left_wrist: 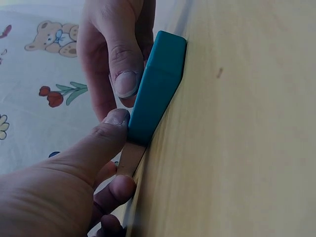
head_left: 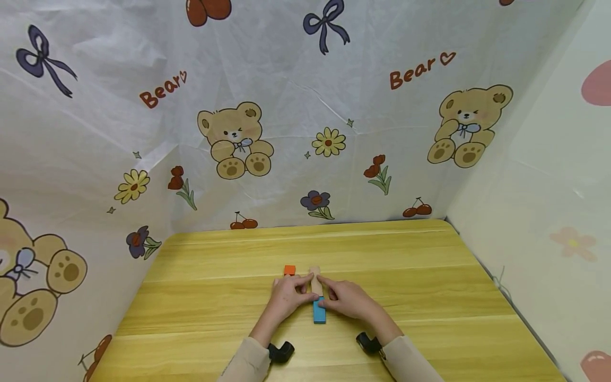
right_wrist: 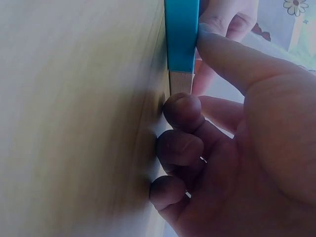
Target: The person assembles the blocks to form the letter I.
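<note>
A blue block (head_left: 319,312) and a plain wooden block (head_left: 316,285) lie end to end on the table. My left hand (head_left: 285,296) is at their left side, its thumb by the joint and its index fingertip at the wooden block's far part. From the other side, my right hand (head_left: 352,300) touches the blue block with its thumb and reaches the wooden block with its index finger. The right wrist view shows that hand's other fingers (right_wrist: 180,143) bent near the tabletop. Beyond the left hand sits an orange block (head_left: 289,269), partly hidden by it.
The wooden table (head_left: 200,329) meets a patterned cloth wall (head_left: 286,196) at the back. A pale wall (head_left: 539,201) runs along the right. A thin cable (head_left: 502,286) hangs by the right edge. Black wrist devices (head_left: 281,352) sit at the sleeves.
</note>
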`<state>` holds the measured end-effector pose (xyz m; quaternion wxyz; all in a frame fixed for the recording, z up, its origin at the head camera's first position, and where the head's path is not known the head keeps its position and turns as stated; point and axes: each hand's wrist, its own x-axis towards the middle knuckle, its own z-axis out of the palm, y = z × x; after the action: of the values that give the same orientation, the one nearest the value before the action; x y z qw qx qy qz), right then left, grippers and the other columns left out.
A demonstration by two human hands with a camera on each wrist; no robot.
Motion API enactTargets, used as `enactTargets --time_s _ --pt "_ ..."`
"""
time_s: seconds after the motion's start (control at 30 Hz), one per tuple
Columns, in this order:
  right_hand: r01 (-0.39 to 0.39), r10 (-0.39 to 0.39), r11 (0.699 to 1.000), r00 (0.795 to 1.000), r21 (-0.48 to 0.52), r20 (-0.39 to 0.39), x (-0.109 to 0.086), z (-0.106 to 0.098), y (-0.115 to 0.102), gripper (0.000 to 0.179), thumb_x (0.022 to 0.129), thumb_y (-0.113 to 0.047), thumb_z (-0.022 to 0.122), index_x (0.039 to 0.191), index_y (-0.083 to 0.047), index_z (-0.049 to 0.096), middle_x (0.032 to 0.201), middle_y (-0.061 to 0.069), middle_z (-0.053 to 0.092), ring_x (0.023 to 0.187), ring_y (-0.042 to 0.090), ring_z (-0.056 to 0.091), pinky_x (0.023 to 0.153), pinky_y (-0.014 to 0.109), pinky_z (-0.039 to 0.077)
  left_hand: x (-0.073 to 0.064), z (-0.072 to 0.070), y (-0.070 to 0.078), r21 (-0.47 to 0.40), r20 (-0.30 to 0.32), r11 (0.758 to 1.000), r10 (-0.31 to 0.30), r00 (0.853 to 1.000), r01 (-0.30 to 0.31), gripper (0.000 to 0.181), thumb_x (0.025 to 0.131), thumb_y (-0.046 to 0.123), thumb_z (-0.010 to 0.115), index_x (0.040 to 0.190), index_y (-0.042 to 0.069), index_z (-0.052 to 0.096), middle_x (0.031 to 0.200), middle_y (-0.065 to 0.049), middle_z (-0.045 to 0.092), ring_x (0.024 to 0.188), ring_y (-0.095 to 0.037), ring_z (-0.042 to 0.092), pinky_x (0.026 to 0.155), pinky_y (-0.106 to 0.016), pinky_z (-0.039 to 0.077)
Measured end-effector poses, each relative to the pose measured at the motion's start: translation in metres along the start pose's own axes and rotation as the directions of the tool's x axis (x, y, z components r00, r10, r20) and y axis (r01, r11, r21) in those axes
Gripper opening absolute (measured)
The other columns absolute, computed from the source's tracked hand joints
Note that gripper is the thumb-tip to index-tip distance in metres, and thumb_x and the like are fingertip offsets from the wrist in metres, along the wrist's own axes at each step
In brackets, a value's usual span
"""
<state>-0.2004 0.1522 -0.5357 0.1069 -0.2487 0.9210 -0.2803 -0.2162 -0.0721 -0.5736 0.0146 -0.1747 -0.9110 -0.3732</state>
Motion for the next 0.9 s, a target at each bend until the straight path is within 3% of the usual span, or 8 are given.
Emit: enactTargets --time_s 0.9 --pt "-0.033 0.031 0.998 0.999 0.047 0.029 0.0000 -0.0012 0.0017 0.067 0.100 -0.041 0.074 0.158 -0.014 0.054 0.064 -0.010 0.049 0.054 0.005 0.037 0.055 0.022 0.031 -0.0022 0.0032 -0.0019 0.016 0.009 0.999 0.032 0.999 -0.032 0.067 0.084 0.053 0.085 0.141 0.021 0.071 0.076 0.017 0.058 0.070 -0.003 0.040 0.078 -0.034 0.023"
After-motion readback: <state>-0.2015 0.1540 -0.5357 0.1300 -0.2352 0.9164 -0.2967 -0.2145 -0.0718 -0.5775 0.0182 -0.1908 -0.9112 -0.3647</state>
